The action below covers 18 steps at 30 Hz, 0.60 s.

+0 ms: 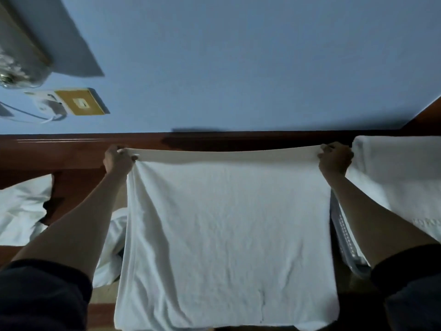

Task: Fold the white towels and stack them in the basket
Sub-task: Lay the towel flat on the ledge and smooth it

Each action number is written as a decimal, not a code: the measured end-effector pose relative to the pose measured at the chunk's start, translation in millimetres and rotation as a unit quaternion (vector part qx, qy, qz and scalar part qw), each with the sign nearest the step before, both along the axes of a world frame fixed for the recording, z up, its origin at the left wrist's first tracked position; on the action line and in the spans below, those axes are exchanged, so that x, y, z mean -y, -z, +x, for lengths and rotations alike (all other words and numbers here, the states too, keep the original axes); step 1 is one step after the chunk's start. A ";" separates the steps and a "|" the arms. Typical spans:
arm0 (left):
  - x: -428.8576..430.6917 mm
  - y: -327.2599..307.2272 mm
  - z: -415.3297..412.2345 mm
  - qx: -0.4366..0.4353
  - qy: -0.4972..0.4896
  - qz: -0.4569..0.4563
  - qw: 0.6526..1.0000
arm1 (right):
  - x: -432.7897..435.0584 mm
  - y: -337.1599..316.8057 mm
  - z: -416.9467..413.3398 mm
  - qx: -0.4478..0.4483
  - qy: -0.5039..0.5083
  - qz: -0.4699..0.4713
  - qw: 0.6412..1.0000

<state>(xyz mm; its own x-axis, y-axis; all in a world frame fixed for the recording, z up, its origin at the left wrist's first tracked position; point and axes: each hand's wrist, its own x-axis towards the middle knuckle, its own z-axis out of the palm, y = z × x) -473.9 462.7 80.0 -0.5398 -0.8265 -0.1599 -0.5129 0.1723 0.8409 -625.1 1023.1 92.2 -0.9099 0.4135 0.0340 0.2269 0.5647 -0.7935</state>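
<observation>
Mid-air, a white terry cloth towel (226, 223) hangs spread; likely soft, light, limp. Fingers of left hand (118, 160) and right hand (335, 158) pinch its top corners, the sensible hold. Pale slatted plastic basket (344, 235) sits lower right.

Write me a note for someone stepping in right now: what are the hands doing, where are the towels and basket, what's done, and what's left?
Left hand: grips the towel's top left corner.
Right hand: grips its top right corner.
The towel hangs spread out between them.
Basket: on the right, mostly hidden behind the right arm.
Done: a white pile sits at the basket; I cannot tell how neatly it is folded.
Left: fold the held towel and stack it in the basket. Then check the crumpled cloth on the left, which may be more towels.
</observation>
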 end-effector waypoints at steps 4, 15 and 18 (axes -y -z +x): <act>-0.3 28.3 -29.9 0.024 -0.002 0.032 0.999 | 10.3 32.5 -24.1 0.035 -0.018 0.052 0.998; -3.7 142.0 -59.9 0.073 0.043 -0.022 0.996 | 11.7 157.5 -55.1 0.057 -0.061 0.112 0.990; -41.5 158.6 -49.2 0.047 0.086 -0.117 0.988 | 23.5 174.4 -36.3 0.013 -0.111 0.169 0.979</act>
<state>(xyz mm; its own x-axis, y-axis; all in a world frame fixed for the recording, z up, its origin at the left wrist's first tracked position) -523.1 504.2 -78.6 -0.6671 -0.7443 -0.0306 -0.5329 0.4482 0.7177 -661.4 999.7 -82.2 -0.9784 0.1751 0.1101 0.0871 0.8314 -0.5488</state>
